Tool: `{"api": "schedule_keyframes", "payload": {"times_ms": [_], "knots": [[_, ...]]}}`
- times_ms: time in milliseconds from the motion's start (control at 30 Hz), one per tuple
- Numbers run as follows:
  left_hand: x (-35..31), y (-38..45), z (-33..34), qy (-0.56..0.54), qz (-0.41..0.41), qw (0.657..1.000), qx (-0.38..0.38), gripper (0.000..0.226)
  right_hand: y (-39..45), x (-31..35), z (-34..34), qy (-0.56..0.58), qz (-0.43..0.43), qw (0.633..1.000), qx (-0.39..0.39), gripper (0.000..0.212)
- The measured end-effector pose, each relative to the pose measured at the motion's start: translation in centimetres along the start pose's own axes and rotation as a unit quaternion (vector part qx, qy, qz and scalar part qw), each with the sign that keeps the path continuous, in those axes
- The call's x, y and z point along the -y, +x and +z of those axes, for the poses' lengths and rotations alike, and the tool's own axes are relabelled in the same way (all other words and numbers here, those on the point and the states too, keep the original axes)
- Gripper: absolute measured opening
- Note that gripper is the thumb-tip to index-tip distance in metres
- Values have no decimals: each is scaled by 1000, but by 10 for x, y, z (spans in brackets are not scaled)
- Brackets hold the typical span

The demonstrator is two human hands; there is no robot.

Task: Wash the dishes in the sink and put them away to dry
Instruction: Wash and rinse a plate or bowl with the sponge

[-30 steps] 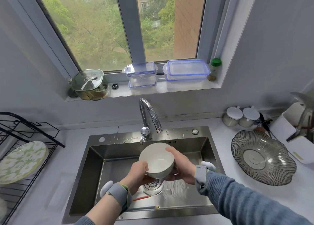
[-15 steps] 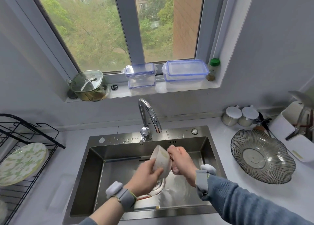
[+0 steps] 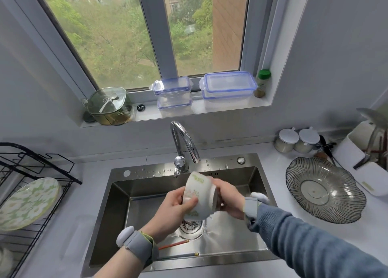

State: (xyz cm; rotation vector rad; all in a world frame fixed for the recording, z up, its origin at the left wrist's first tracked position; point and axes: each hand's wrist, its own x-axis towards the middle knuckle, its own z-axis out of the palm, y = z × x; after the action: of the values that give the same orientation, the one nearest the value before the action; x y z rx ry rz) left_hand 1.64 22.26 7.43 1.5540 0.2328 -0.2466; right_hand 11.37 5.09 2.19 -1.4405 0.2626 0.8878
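We are holding a white ceramic bowl with green leaf markings (image 3: 199,195) over the stainless steel sink (image 3: 247,172), just below the spout of the curved chrome tap (image 3: 184,143); the bowl is lying tipped on its side, its foot ring pointing to the right; our left hand (image 3: 174,210) is gripping it from the left, thumb curled across the patterned wall; our right hand (image 3: 228,200) is wrapping round the base end, fingers curled against it, so both hands are clamped on the bowl. Water is spreading across the sink floor beside the round metal drain strainer (image 3: 192,225); a pair of chopsticks, one with a red end (image 3: 174,245), is lying along the near edge of the basin. To our left a green-and-white flowered plate (image 3: 27,202) is leaning in the black wire drying rack (image 3: 42,168); to our right a ribbed smoked-glass dish (image 3: 327,189) is sitting on the white counter (image 3: 273,162); two clear plastic boxes with blue-rimmed lids (image 3: 228,86) are standing on the window sill.
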Motion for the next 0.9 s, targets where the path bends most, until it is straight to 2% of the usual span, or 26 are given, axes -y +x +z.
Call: {"api": "schedule_keyframes", "payload": {"times_ms": [67, 167, 233, 333, 433, 533, 700, 767, 833, 867, 900], "knots": [[-1, 6, -2, -45, -3, 998, -42, 20, -3, -12, 0, 70, 56, 995, 35, 57], [4, 18, -1, -105, -15, 990, -97, 26, -15, -23, 12, 173, 89, 979, 63, 66], [11, 23, 3, -108, -24, 987, -114, 30, -27, -19, 25, 219, 84, 969, 75, 60], [23, 28, 8, -90, -32, 987, -128, 20, -34, -17, 35, 232, 83, 966, 85, 45], [28, 30, 10, -77, -47, 988, -126, 17, -24, -21, 31, 222, 101, 969, 22, 39], [24, 29, 9, -68, -60, 990, -109, 17, -16, -23, 19, 184, 109, 976, -49, 33], [20, 22, 8, -39, -98, 994, -35, 19, -16, -14, -5, 110, 72, 985, -108, 19], [24, 22, 8, -18, -99, 995, -24, 33, -18, -12, -1, 30, 18, 996, -80, 13], [30, 25, 9, 17, -106, 994, -36, 39, -22, -16, 6, -53, -30, 997, -53, 40], [33, 27, 9, 56, -107, 992, -41, 37, -24, -21, 9, -72, -49, 994, -62, 45], [37, 29, 8, 111, -103, 988, -41, 34, -28, -26, 11, -92, -70, 990, -82, 42]]}}
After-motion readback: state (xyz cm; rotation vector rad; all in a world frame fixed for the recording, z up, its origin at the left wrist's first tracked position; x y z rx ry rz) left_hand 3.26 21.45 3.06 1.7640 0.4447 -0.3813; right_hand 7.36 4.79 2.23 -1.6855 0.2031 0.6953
